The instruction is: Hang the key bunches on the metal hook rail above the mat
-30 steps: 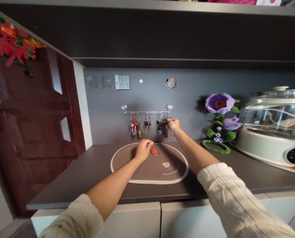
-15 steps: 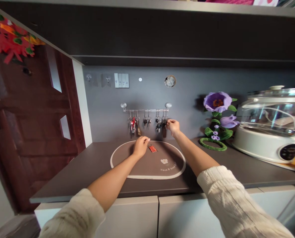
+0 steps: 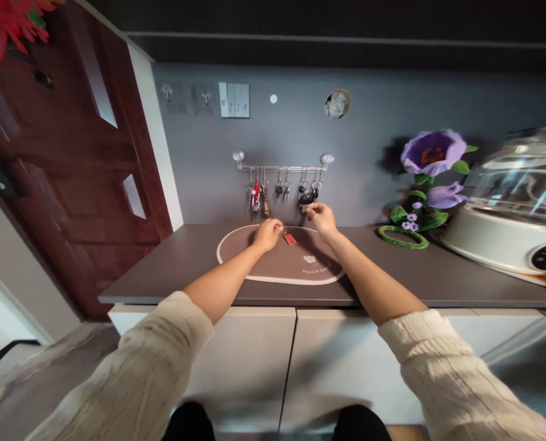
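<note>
My right hand (image 3: 322, 219) is closed in a pinch at the lower end of a bunch of keys (image 3: 306, 199), below the right part of a clear hook rail (image 3: 282, 168). How firmly it grips them is hard to see. My left hand (image 3: 268, 236) hovers over the brown oval mat (image 3: 279, 280), fingers curled together; whatever they may hold is hidden. Beside its fingertips, a small red tag (image 3: 290, 239) appears to lie on the mat. Other keys hang at the rail's left, including a bunch with red pieces (image 3: 255, 195), and small keys (image 3: 279, 190) at its middle.
Purple felt flowers (image 3: 433, 153) with a green ring base stand right of the mat. Farther right is a white appliance with a clear cover (image 3: 497, 236). A dark shelf (image 3: 323, 52) overhangs the counter (image 3: 162, 266). A brown door (image 3: 82, 202) is at left.
The view has tilted downward. My right hand has shifted left and lower relative to the rail, away from its right end. My left hand stays close to the red tag.
</note>
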Demonstrator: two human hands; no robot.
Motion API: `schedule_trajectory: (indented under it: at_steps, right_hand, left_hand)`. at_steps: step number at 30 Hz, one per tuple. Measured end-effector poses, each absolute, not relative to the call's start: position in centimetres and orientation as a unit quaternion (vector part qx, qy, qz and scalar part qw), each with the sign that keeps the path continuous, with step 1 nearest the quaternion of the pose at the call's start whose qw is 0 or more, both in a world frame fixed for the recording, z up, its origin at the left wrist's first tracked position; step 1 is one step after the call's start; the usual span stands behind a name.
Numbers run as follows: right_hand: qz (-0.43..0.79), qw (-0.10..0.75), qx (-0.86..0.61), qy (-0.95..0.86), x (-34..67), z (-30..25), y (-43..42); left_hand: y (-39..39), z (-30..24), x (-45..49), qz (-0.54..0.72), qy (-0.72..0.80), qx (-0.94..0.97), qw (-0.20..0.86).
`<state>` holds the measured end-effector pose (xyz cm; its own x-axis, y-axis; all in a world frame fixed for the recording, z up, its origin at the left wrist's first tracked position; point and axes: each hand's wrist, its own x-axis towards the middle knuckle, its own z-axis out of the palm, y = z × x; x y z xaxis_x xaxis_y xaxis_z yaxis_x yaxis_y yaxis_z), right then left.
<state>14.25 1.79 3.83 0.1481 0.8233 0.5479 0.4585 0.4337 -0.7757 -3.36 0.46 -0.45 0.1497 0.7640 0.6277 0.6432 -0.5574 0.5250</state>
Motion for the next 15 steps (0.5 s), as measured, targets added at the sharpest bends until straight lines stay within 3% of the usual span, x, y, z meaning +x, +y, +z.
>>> schedule_trajectory:
  at_steps: [4,8,15]
  right_hand:
    - [0.183,0.451,-0.543,-0.684,13.2,2.2,0.8]
    - [0.114,0.318,-0.590,-0.733,12.7,1.5,0.7]
    - [0.061,0.261,-0.601,-0.753,12.1,1.0,1.6]
  left_hand:
    - [0.4,-0.6,-3.6,0.430,0.476,0.764,0.066]
    - [0.3,-0.5,-3.7,0.403,0.496,0.766,0.064]
    - [0.3,-0.5,-3.7,0.366,0.529,0.763,0.057]
